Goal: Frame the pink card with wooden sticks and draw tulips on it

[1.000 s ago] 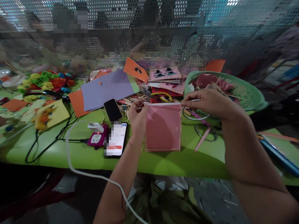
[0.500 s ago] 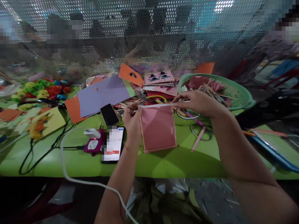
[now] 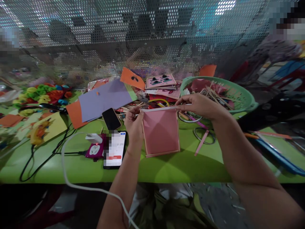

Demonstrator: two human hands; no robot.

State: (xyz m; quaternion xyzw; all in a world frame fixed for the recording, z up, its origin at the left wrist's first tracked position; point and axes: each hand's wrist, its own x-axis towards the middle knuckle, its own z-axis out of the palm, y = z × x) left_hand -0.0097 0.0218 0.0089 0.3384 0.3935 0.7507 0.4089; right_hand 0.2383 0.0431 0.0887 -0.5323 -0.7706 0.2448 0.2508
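The left hand (image 3: 133,123) pinches, and hides, the far-left corner of a pink stick-framed panel (image 3: 160,132) set between the grips. The right hand (image 3: 199,105) pinches a white strip (image 3: 159,109) at the far-right corner — blocking part of the green basket (image 3: 241,93) beyond.

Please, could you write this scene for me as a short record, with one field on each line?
Left hand: holds the pink panel at its upper left corner
Right hand: at the right end of the white strip
White strip: along the panel's top edge
Panel's bottom edge: pale stick edging
Left of panel: lit phone, dark-screen phone
Behind, right: green basket
Surface: green table
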